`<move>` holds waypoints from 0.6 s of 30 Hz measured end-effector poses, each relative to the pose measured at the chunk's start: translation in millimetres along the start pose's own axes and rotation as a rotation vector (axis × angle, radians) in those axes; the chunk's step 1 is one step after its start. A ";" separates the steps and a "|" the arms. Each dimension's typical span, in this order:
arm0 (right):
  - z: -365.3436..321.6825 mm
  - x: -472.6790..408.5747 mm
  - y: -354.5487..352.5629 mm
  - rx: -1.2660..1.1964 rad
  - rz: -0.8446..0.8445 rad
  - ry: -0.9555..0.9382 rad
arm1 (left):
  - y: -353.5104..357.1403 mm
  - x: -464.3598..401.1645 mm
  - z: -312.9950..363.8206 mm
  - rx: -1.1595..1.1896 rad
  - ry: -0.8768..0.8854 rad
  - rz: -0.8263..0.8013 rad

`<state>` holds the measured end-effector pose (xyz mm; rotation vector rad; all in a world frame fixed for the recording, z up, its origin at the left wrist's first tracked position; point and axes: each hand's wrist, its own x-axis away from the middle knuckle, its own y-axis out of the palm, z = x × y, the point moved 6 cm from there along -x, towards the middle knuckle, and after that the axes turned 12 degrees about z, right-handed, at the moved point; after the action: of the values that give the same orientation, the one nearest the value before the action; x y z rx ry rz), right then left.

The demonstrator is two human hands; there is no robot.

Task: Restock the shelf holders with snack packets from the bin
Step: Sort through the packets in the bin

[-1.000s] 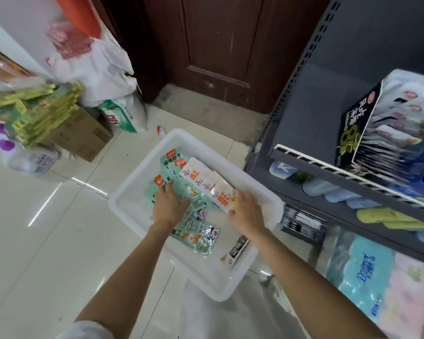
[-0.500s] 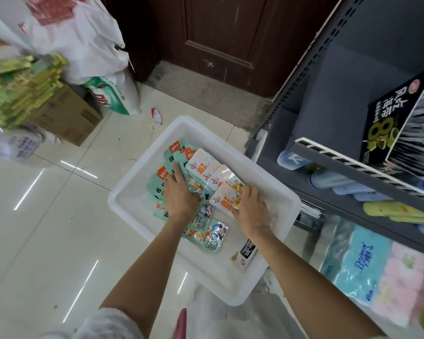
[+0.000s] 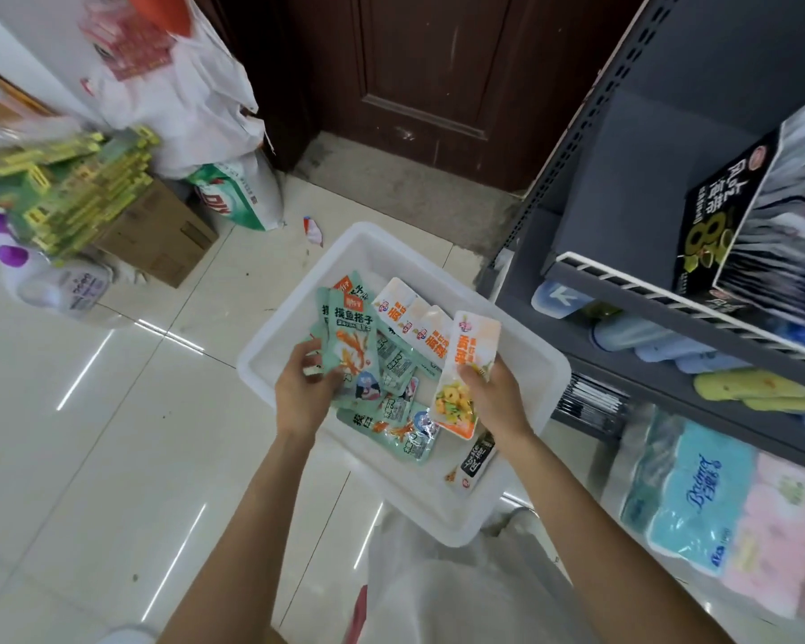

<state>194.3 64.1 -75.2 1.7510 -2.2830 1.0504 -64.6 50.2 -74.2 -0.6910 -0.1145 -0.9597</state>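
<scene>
While gripped, packets [image 3: 465, 364] above bin [image 3: 405, 495]

Mint and orange-white snack packets [image 3: 393, 364] in white bin [image 3: 442, 504]

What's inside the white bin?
The white bin holds teal snack packets, orange-and-white packets and a small black packet. Whatever lies under the pile is covered.

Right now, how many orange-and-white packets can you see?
3: one gripped by the right hand, lifted; two lying overlapped in the white bin, at and. More may be hidden underneath.
</scene>
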 end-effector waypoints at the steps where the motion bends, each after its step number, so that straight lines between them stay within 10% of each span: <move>1: -0.6 5.7 -4.4 -0.091 -0.014 0.063 | -7.3 5.7 -0.4 0.043 -0.010 0.005; 18: -12.2 38.9 -53.5 -0.324 0.002 0.144 | 19.0 47.8 37.1 0.232 -0.090 -0.137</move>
<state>223.8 32.7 -23.5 1.4965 -2.2169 0.7285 -14.1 45.1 -36.1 -0.5163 -0.3512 -1.0275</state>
